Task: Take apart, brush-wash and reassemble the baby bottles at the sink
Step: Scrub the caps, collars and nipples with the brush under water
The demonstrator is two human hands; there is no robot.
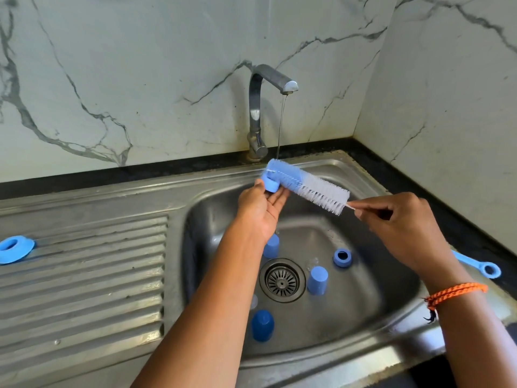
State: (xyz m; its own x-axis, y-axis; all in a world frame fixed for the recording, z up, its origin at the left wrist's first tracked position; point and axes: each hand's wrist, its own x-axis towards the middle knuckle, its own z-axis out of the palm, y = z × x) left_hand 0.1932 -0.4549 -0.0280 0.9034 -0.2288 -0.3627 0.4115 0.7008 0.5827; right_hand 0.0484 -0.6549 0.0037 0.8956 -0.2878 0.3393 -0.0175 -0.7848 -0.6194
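Two bare hands work over a steel sink (363, 326), with blue bottle parts scattered from left to right. Farthest left, a blue ring collar (15, 249) lies flat on the ribbed drainboard (84, 275), close to the edge of view. Moving right, the left hand (261, 210) is raised above the basin, palm up; its thumb and fingers (279, 198) pinch a small blue cap (270, 184) at the fingertips. The blue end of a bottle brush (305, 186) lies against that cap, and the brush slants down to the right, its bristles turning white toward the stem. A thin stream of water (280, 127) falls from the chrome tap (258, 107) onto the brush's blue end.

Down in the basin, a dark blue cap (262, 325) stands near the front, a lighter one (271, 245) shows partly behind the left wrist, and another (317, 280) stands just right of the drain (282, 280). A blue ring (342, 257) lies beyond it, opening upward. Something clear lies between the ring and the drain, too faint to identify.

Further right, the right hand (402, 225) holds the brush by its thin stem, fingers curled around it and pinching near the bristles. An orange braided band (456, 294) circles that wrist. Past it, a light blue handle (481, 266) with a looped end rests on the dark counter (419, 180).
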